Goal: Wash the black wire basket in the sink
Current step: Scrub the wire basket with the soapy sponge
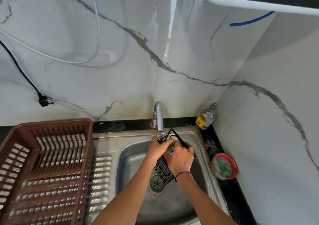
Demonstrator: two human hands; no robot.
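Your right hand [181, 159] is curled around the black wire basket [164, 170], gripping it about midway along its length, with a thin dark band on that wrist. Your left hand [158, 149] meets it from the other side, fingers bent over the wires near the upper end; whether something pale is pinched between the fingers there is too blurred to tell. The basket is held in the air over the sink [131, 157], tilted, with its long axis running from near the drain [156, 183] at the lower end up and away toward the tap [158, 117] at the far end. The upper end sits just under the spout, and a black frame edge juts out toward the right rim of the basin. The lower end hangs above the drain, apart from the steel floor as far as can be seen. Around you, the basin lies open to the left and toward you. A brown plastic crate [44, 169] stands on the ribbed drainboard to the left, well apart. On the dark counter to the right sit a bottle [206, 117] in the corner and a red-rimmed round tub [224, 166] near the sink edge.
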